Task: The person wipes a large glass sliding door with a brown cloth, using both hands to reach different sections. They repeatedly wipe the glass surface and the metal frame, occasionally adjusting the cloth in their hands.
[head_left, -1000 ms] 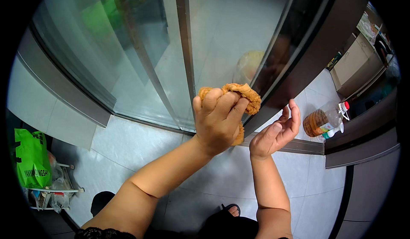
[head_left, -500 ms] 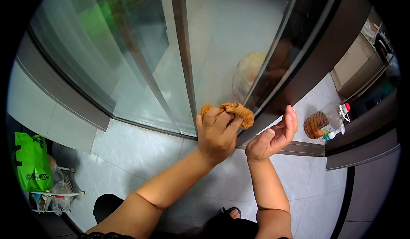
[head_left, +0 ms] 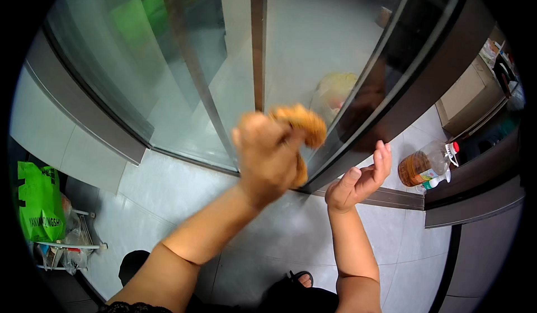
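A brown cleaning cloth (head_left: 305,121) is bunched in my left hand (head_left: 265,157), which is closed round it and blurred by motion. Hand and cloth are in front of the lower part of a glass sliding door (head_left: 313,33); whether the cloth touches the pane I cannot tell. My right hand (head_left: 359,180) holds nothing. Its fingers are raised and slightly curled, with the thumb apart, beside the lower end of the door's dark frame (head_left: 403,103).
A large plastic bottle of brown liquid (head_left: 417,167) with a red cap stands past the door frame at right. At left, a green bag (head_left: 40,201) rests on a white rack (head_left: 72,247). Grey floor tiles (head_left: 251,257) lie below; a pale cabinet (head_left: 467,95) is far right.
My left hand has shifted left and a little upward with the cloth, whose lower end now hangs out. My right hand has barely moved. The view has shifted slightly.
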{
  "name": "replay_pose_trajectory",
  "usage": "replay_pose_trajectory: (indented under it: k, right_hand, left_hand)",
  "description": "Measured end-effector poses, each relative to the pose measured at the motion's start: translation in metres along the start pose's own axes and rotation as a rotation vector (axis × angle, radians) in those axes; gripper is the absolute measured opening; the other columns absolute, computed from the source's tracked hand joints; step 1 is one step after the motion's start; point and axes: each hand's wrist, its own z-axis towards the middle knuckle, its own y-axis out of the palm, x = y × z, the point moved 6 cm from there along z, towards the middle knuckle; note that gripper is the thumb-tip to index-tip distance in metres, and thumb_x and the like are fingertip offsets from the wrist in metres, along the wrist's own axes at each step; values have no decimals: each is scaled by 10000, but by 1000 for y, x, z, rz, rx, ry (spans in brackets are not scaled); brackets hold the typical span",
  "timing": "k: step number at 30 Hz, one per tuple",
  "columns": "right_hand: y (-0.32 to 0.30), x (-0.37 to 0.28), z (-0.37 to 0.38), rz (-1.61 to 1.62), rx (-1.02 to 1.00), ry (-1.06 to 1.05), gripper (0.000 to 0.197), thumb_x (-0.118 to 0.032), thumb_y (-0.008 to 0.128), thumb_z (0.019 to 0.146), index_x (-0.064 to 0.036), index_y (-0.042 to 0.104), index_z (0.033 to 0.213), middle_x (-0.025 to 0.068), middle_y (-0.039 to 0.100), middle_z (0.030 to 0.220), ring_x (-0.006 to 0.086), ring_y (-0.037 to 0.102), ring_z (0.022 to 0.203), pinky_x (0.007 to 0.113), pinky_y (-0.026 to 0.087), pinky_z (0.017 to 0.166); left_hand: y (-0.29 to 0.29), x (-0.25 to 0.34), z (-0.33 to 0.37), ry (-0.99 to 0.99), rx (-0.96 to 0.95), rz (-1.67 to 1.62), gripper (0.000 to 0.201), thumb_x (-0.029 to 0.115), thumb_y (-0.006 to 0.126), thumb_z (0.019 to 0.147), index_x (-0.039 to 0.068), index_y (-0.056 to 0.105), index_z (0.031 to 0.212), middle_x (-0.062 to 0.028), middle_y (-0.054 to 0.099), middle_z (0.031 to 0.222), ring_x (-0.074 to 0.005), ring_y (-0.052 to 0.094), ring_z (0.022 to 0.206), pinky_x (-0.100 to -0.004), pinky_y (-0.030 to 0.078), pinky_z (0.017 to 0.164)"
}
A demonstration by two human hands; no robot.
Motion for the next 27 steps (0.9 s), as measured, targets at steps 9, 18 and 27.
replay_pose_trajectory:
  k: [9,18,27]
  right_hand:
    - [7,-2,-1,-40,-19,-17,445,-262,471,979,-1,415,1335,191,418,1387,347,313,1362,483,240,1131]
    - [8,-2,-1,-114,-13,-26,413,-263,456,986,-4,423,1307,202,403,1386,361,288,1364,504,228,1128]
    - [10,-8,0,-117,-40,-25,414,-230,448,992,4,413,1332,175,403,1409,343,289,1381,473,213,1140]
  left_hand:
    - [-16,-41,-67,50,-174,93,326,5,635,611,83,680,923,-10,572,916,-246,497,856,-387,329,730]
    - [-21,-42,-31,42,35,77,315,20,626,632,82,713,929,15,594,944,-234,481,920,-381,313,735]
    - [-32,-39,-6,52,57,112,278,-1,637,650,80,699,909,4,569,956,-227,482,905,-361,325,739]
